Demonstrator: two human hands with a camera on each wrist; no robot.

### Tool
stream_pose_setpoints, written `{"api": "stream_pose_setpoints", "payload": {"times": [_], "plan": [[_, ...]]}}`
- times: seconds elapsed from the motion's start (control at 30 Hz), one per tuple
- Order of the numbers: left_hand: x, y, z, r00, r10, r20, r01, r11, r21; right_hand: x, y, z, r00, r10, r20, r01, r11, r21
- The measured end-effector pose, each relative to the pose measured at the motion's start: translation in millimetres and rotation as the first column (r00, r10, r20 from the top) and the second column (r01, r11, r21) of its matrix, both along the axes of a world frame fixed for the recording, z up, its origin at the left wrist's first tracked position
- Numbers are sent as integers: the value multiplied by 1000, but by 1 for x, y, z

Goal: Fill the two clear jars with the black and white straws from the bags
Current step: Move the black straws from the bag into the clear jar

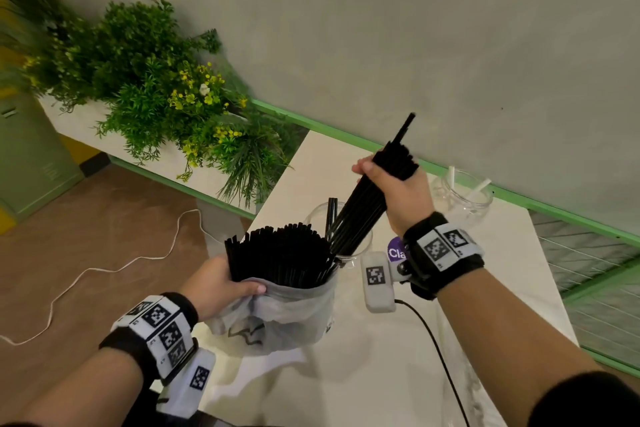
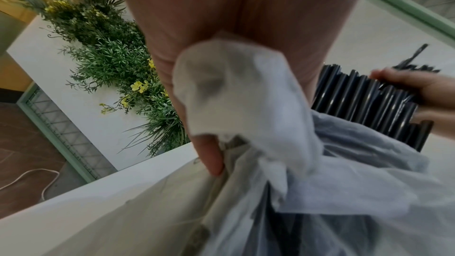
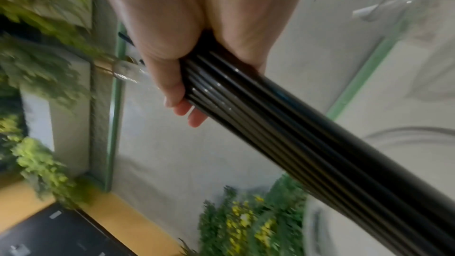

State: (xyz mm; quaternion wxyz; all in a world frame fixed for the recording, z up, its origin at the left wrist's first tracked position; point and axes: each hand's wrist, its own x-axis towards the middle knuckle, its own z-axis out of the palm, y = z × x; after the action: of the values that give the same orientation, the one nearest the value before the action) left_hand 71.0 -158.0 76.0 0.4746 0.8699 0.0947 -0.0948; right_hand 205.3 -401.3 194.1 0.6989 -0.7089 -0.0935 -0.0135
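Note:
My left hand grips the rim of a clear plastic bag packed with black straws; in the left wrist view the thumb pinches the bag. My right hand is curled round a thick bundle of black straws, tilted, with its lower ends in the mouth of a clear jar behind the bag. That jar holds a few black straws. The bundle fills the right wrist view. A second clear jar at the back right holds two white straws.
The white table ends at a green-edged grey wall. A planter with green and yellow plants stands to the left. A white cable lies on the brown floor. A black cable runs across the table.

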Motion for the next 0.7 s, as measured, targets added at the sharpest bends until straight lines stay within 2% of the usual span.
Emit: {"api": "stream_pose_setpoints", "payload": {"times": [0.2,0.33,0.43,0.6,0.7], "plan": [[0,0,-1,1000,7,-16,-7,1000,-6,-4,4,-60,989,1,-148,-22,990,-138],[1,-2,2,1000,-2,-12,3,1000,23,-2,7,-73,984,-13,-178,-17,986,-165],[0,-3,2,1000,18,-16,-18,1000,25,-1,6,-79,996,6,-87,-26,972,-235],[-1,-3,1,1000,23,-18,-22,1000,20,-2,2,-83,974,21,225,83,892,-445],[-1,-4,2,1000,24,-18,-24,1000,11,2,1,-82,961,79,263,70,857,-511]]}}
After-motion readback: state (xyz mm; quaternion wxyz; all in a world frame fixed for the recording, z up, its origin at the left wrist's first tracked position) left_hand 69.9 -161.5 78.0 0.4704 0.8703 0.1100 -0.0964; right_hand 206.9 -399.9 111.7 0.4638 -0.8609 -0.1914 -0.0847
